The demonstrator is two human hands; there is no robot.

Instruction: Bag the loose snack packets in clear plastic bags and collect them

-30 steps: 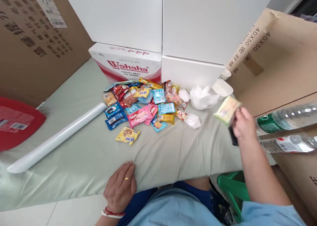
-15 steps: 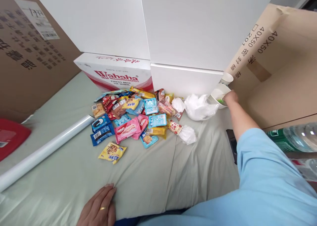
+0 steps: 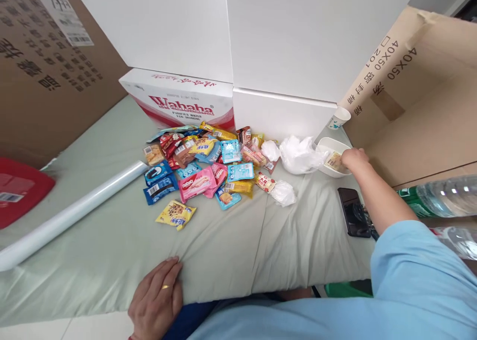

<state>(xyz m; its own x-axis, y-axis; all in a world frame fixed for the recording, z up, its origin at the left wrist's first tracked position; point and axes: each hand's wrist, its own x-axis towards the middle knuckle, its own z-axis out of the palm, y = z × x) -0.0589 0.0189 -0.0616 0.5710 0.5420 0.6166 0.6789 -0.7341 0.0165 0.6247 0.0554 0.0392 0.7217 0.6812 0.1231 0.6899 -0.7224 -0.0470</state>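
My right hand [image 3: 356, 161] reaches to the right rim of a white bowl [image 3: 328, 142], with its fingers curled on the edge. Inside the bowl lies a small pale packet [image 3: 334, 161]; what is under my fingers is partly hidden. A crumpled white plastic bag [image 3: 301, 154] sits against the bowl's left side. My left hand [image 3: 158, 297], a ring on one finger, rests flat at the cloth's front edge and holds nothing. Nearest to it is a yellow cookie packet [image 3: 176, 214]. Behind that lies a pile of snacks, with a pink wafer packet [image 3: 197, 182] among them.
A clear roll of film [image 3: 74, 213] lies at left, near a red container [image 3: 24, 193]. Behind stand a Wahaha box [image 3: 182, 104] and white panels. At right are a paper cup [image 3: 339, 119], a phone [image 3: 354, 213], bottles [image 3: 439, 198] and a cardboard box [image 3: 428, 106].
The bowl has come toward me, away from the paper cup, and stands flatter. My right hand has moved with it, to the rim. My view has shifted slightly; my left hand stays on the cloth.
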